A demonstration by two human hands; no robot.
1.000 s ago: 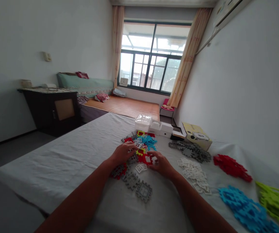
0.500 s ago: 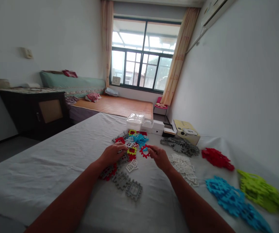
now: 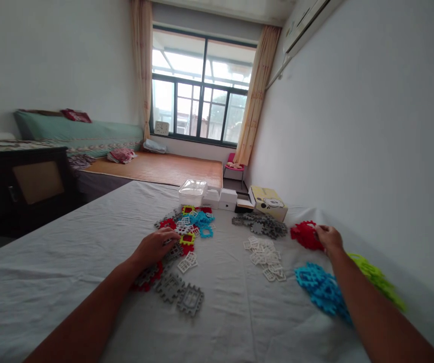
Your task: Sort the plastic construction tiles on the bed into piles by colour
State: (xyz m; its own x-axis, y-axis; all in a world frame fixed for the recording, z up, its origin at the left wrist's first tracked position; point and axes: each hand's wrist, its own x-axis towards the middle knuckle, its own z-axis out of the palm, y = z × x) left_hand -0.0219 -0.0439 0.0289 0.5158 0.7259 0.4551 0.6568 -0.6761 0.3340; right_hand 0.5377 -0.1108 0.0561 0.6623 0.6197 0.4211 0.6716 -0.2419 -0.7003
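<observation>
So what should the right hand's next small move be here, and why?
Probably loosen the right hand, leaving any piece it may be pinching on the red pile. Its fingertips are at that pile's edge, and the white pile and blue pile lie separately nearby, each one colour. Whether it grips a piece is unclear.

red pieces [image 3: 304, 236] | blue pieces [image 3: 317, 288] | lime pieces [image 3: 378, 279] | grey pieces [image 3: 267, 226] | white lattice pieces [image 3: 265, 256] | peach curtain [image 3: 257, 96], reddish flecks

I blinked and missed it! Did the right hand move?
Yes, to the right: the right hand was left of the yellow box, and now it is right of it, at the red pile.
</observation>
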